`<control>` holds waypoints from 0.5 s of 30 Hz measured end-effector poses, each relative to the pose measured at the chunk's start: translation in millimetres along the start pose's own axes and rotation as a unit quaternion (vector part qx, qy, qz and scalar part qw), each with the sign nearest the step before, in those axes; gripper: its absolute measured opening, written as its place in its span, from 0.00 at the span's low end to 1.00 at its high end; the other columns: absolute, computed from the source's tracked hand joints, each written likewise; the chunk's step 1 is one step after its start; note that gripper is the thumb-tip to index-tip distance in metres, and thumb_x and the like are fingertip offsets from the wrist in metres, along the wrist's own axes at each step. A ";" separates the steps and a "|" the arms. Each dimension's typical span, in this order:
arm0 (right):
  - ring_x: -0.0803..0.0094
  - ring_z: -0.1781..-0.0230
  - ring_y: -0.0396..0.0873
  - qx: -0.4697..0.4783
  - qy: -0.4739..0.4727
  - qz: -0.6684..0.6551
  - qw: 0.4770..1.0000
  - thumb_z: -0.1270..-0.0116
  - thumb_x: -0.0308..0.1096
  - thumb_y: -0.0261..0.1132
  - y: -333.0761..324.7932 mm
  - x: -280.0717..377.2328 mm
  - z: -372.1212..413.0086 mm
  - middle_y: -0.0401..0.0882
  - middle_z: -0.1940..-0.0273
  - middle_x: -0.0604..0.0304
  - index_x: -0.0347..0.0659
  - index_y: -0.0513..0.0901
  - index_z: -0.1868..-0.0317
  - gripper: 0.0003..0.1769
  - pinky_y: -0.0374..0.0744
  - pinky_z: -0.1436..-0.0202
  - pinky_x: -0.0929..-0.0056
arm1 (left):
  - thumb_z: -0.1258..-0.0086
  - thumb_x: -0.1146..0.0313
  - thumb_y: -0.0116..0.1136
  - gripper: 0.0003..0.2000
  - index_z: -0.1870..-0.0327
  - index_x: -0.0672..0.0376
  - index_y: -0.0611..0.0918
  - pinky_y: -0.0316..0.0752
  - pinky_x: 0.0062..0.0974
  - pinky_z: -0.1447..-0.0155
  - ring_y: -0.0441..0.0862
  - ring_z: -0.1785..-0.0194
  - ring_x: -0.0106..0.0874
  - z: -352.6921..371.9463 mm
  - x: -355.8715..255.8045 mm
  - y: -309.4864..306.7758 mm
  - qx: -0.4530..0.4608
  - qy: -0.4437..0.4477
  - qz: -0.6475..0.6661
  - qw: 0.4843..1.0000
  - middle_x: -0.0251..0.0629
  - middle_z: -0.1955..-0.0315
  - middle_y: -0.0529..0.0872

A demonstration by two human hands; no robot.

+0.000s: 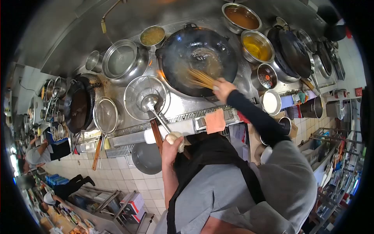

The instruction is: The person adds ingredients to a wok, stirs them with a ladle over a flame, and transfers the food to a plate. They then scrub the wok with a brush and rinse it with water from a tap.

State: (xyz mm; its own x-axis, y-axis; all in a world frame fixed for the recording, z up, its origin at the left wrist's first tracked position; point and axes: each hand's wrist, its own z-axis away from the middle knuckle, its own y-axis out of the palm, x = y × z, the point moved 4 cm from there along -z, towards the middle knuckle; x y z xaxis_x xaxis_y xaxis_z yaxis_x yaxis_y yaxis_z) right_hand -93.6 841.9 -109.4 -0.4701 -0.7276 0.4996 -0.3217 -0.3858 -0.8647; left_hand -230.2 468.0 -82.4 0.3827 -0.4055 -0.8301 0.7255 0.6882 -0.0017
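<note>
A bamboo brush (201, 79) is gripped in my right hand (223, 89), its bristles spread inside the large black wok (175, 58). Steam and a little murky liquid show at the wok's bottom, and orange flame licks its left rim. My left hand (171, 147) is closed around the handle end of a metal ladle (149, 102), with a pale cloth (176, 141) bunched at the grip. The ladle's bowl rests over a round wire strainer (134, 95) left of the wok. The strainer's wooden handle (156, 134) runs beside my left hand.
Bowls of yellow oil (255, 47) and brownish liquid (243, 17) stand right of the wok. A pot of water (120, 58) and a second wok (79, 105) are to the left. An orange cloth (215, 121) hangs at the front edge. Other people are at far left.
</note>
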 end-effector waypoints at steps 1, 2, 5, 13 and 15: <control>0.42 0.49 0.85 0.061 0.014 0.034 0.997 0.34 0.38 0.68 -12.3 -26.2 9.3 0.81 0.45 0.44 0.47 0.85 0.43 0.19 0.84 0.42 0.46 | 0.28 0.69 0.71 0.15 0.46 0.67 0.84 0.81 0.27 0.53 0.86 0.57 0.26 4.4 5.9 -0.7 -0.010 -0.002 0.007 1.000 0.37 0.57 0.90; 0.44 0.50 0.86 0.107 -0.012 0.115 0.988 0.35 0.40 0.69 -36.1 -49.9 6.8 0.81 0.44 0.44 0.48 0.86 0.43 0.20 0.84 0.42 0.48 | 0.28 0.70 0.70 0.15 0.46 0.67 0.84 0.81 0.27 0.52 0.86 0.57 0.26 6.7 11.6 -0.8 -0.020 -0.001 0.013 1.000 0.37 0.57 0.90; 0.44 0.51 0.87 0.107 0.026 0.259 0.960 0.40 0.35 0.70 -115.8 -58.6 -69.1 0.83 0.47 0.43 0.42 0.87 0.46 0.20 0.86 0.47 0.52 | 0.28 0.71 0.69 0.14 0.45 0.67 0.84 0.82 0.28 0.52 0.87 0.56 0.28 11.5 20.8 3.6 -0.033 -0.017 -0.012 0.999 0.38 0.56 0.90; 0.44 0.52 0.85 -0.005 -0.046 0.064 0.997 0.30 0.36 0.64 -6.5 -23.0 -100.2 0.83 0.50 0.48 0.44 0.84 0.49 0.12 0.83 0.47 0.48 | 0.28 0.66 0.70 0.15 0.48 0.66 0.84 0.80 0.27 0.64 0.85 0.63 0.26 7.7 -6.1 72.9 0.014 -0.043 -0.064 0.997 0.37 0.61 0.89; 0.45 0.58 0.87 -0.006 -0.103 0.029 0.994 0.33 0.37 0.66 -14.6 -39.7 -46.7 0.83 0.56 0.48 0.45 0.86 0.54 0.10 0.85 0.51 0.47 | 0.28 0.67 0.70 0.15 0.47 0.66 0.84 0.80 0.27 0.58 0.85 0.60 0.26 10.4 -2.1 74.4 0.000 -0.049 -0.063 0.997 0.37 0.59 0.89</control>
State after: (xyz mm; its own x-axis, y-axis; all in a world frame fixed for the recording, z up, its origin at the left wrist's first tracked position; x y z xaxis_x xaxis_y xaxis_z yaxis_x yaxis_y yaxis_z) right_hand -108.6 903.0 -114.2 -0.3112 -0.8494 0.4263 -0.3083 -0.3341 -0.8907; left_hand -171.1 513.7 -75.0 0.3426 -0.5460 -0.7645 0.7717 0.6276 -0.1024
